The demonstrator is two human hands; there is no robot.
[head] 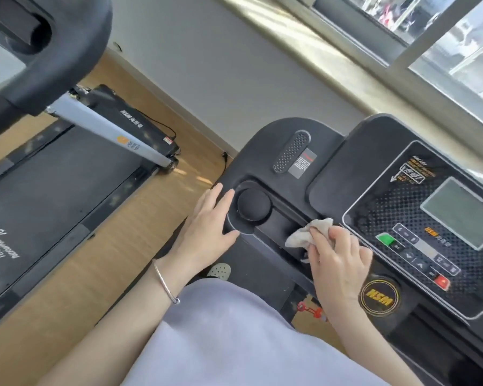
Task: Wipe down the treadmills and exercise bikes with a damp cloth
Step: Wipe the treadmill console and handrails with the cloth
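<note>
A black treadmill console [332,162] fills the right half of the view, with a grey display [466,213], a green button [385,239] and a red button [442,281]. My right hand [338,263] grips a crumpled beige cloth [304,232] and presses it into the recessed tray to the left of the button panel. My left hand [207,227] rests flat, fingers straight, on the console's left edge beside a round black cup holder [253,204]. A thin silver bangle sits on my left wrist.
A second treadmill stands to the left, with its black belt [53,185], grey upright [106,132] and a thick black handlebar [67,51] at the top left. Wooden floor [81,274] lies between the machines. A white wall and a window run behind.
</note>
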